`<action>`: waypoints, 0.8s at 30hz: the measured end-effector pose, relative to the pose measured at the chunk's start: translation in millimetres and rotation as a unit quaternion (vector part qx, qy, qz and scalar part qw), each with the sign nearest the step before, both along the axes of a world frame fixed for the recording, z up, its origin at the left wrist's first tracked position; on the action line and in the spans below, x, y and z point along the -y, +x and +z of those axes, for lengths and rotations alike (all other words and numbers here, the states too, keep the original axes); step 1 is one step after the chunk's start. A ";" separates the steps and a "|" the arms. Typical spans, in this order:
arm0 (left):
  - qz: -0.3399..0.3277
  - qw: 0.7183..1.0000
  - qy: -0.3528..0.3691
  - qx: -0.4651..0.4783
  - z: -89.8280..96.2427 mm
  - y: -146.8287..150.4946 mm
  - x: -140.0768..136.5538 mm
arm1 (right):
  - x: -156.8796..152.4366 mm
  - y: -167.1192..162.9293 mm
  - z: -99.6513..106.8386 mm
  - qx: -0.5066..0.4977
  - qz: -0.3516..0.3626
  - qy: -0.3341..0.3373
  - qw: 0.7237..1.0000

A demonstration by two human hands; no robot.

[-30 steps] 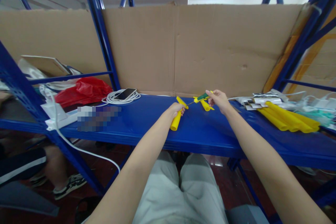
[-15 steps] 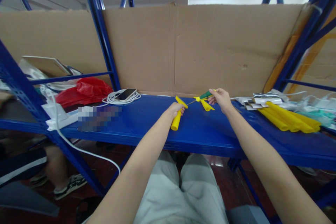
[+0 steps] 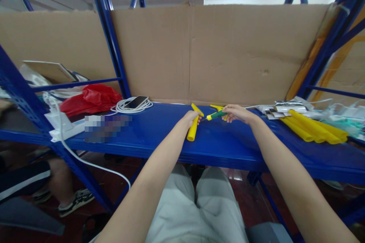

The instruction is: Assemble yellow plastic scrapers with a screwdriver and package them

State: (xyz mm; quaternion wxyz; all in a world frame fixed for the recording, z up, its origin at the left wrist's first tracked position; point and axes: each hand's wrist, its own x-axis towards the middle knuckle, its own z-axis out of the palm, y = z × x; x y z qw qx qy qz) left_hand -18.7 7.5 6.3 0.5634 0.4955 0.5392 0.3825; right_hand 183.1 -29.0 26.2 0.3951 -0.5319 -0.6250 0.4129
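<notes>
My left hand [image 3: 193, 118] is closed around a yellow tube-shaped piece [image 3: 192, 133], whose wider yellow end slants up past my fingers. From the right, my right hand [image 3: 233, 113] grips the green handle of a screwdriver [image 3: 216, 115] with a yellow collar. Its thin shaft points left, and the tip is close to my left hand; whether it touches the tube piece I cannot tell. Behind my right hand lies another yellow piece [image 3: 216, 107] on the blue shelf top, mostly hidden by the hand and handle.
Several yellow tubes [image 3: 312, 127] lie at the right beside flat silver-white packets [image 3: 288, 108]. To the left are a coiled white cable [image 3: 122, 107] with a phone [image 3: 137, 102], a red bag [image 3: 92, 98] and a white power strip [image 3: 72, 131]. Cardboard [image 3: 228, 53] stands along the back. Another person's leg [image 3: 61, 178] shows lower left.
My right hand has turned the screwdriver lower and moved its tip left, nearer my left hand. The left hand and its tube piece have barely moved.
</notes>
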 end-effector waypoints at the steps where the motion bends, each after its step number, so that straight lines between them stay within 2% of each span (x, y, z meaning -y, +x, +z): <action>1: 0.004 1.000 0.003 -0.002 0.1 0.0 0.3 | 0.1 2.7 -1.4 0.019 0.019 -0.018 0.999; 4: 0.013 1.000 0.009 -0.003 1.4 0.1 2.6 | -0.5 8.5 -6.5 0.086 0.055 -0.057 0.993; 8: 0.012 0.999 0.028 -0.012 5.3 0.7 8.6 | -1.9 10.9 -10.2 0.143 0.064 -0.059 0.986; 11: -0.016 0.996 0.076 -0.041 7.7 1.2 13.4 | -2.5 11.5 -9.5 0.149 0.088 -0.052 0.984; 13: -0.034 0.987 0.134 -0.080 7.9 1.1 15.1 | -2.5 12.1 -8.5 0.153 0.105 -0.048 0.981; 15: -0.032 0.967 0.218 -0.132 6.7 0.5 15.4 | -2.1 12.7 -7.8 0.154 0.115 -0.043 0.980; 19: -0.030 0.899 0.370 -0.231 1.2 -0.2 15.8 | -2.6 13.2 -8.2 0.152 0.112 -0.035 0.981; 22: -0.078 0.858 0.414 -0.295 -3.3 2.8 19.1 | -7.3 15.2 -9.7 0.163 0.075 -0.012 0.984; 24: -0.102 0.833 0.429 -0.333 -6.0 6.6 22.0 | -13.4 19.2 -11.6 0.189 0.023 0.017 0.982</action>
